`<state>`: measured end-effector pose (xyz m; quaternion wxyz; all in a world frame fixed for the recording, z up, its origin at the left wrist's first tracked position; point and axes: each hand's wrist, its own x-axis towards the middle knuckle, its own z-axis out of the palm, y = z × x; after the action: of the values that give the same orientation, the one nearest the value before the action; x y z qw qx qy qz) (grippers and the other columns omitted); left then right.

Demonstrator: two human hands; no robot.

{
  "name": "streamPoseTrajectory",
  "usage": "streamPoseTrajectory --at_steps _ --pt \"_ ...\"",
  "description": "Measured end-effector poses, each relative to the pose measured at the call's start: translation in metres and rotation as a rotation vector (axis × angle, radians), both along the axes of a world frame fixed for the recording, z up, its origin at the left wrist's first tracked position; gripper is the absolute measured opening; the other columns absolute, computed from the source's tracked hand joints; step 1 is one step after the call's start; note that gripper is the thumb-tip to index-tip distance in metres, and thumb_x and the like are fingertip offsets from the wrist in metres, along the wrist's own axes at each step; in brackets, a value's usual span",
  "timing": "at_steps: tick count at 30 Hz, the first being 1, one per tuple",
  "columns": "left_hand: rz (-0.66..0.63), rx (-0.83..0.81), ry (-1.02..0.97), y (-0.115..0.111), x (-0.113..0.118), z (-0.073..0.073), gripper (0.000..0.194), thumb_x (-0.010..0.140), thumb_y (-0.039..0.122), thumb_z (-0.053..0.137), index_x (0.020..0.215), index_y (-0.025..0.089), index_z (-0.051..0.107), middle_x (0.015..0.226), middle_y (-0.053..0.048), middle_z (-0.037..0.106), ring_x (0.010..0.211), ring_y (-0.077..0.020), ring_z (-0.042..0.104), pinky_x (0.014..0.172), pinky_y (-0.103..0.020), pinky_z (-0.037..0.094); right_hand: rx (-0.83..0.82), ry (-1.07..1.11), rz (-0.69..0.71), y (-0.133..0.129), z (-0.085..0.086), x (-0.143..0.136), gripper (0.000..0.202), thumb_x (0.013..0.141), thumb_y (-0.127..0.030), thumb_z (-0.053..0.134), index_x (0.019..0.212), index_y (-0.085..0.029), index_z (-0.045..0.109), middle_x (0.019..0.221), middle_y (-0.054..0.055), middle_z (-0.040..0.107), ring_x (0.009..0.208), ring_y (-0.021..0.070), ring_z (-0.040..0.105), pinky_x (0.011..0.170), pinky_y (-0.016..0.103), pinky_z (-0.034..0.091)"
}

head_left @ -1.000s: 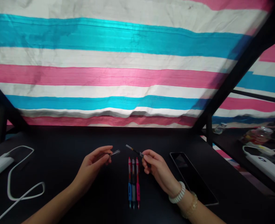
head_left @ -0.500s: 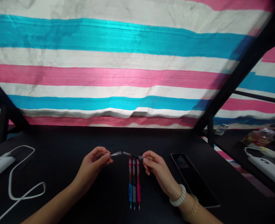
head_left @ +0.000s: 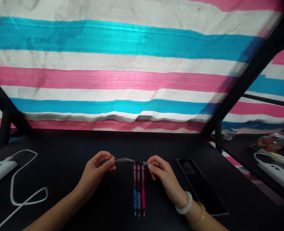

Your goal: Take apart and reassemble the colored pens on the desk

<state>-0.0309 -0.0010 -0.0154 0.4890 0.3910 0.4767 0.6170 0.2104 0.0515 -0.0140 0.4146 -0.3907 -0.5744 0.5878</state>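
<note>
My left hand (head_left: pixel 98 167) pinches a clear pen barrel (head_left: pixel 121 159) that points right. Opposite it, my right hand (head_left: pixel 163 170) is closed on a dark pen part (head_left: pixel 143 163), from which a thin refill (head_left: pixel 130 160) extends left to the barrel's end. Whether the refill tip is inside the barrel or only touching it, I cannot tell. Just below, three pens lie side by side on the black table: a blue one (head_left: pixel 135 194), a grey one (head_left: pixel 139 195) and a pink one (head_left: pixel 143 194).
A black phone (head_left: pixel 201 184) lies by my right forearm. At the left are a white device (head_left: pixel 1 171) and its looped cable (head_left: pixel 12 186). On another table at the right sit a plastic jar (head_left: pixel 273 141) and a second white device (head_left: pixel 276 173). Striped sheeting (head_left: pixel 122 80) hangs behind.
The refill tip and the clear barrel's end have come together, closing the small gap between them. The barrel now lies nearer level. Both hands have barely moved.
</note>
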Motion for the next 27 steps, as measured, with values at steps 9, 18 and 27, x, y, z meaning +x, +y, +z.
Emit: streamPoseTrajectory --at_steps 9,18,27 --pt "-0.004 0.020 0.128 -0.0025 0.0016 0.0019 0.019 0.073 0.026 0.077 0.082 0.019 0.062 0.088 0.000 0.067 0.066 -0.0111 0.061 0.065 -0.023 0.048 0.162 -0.136 -0.039 -0.0015 0.0025 -0.0012 0.014 0.077 -0.032 0.070 0.081 -0.019 0.066 0.066 -0.001 0.057 0.055 0.0121 0.047 0.052 0.024 0.035" --pt "-0.062 -0.027 0.137 -0.0032 0.0027 -0.0039 0.020 0.071 0.028 0.079 0.080 0.019 0.064 0.089 -0.002 0.068 0.073 -0.0158 0.067 0.070 -0.026 0.049 0.370 -0.245 -0.033 -0.0066 -0.0015 -0.0017 0.022 0.089 -0.029 0.057 0.103 -0.026 0.074 0.092 0.006 0.066 0.069 0.0179 0.058 0.057 0.028 0.044" --pt "-0.083 -0.048 0.122 -0.0029 0.0016 -0.0039 0.019 0.071 0.027 0.079 0.080 0.019 0.063 0.084 -0.001 0.068 0.072 -0.0146 0.067 0.070 -0.024 0.048 0.428 -0.263 -0.038 -0.0058 -0.0030 0.0006 0.024 0.091 -0.025 0.055 0.106 -0.028 0.073 0.089 0.005 0.067 0.063 0.0167 0.056 0.059 0.029 0.044"
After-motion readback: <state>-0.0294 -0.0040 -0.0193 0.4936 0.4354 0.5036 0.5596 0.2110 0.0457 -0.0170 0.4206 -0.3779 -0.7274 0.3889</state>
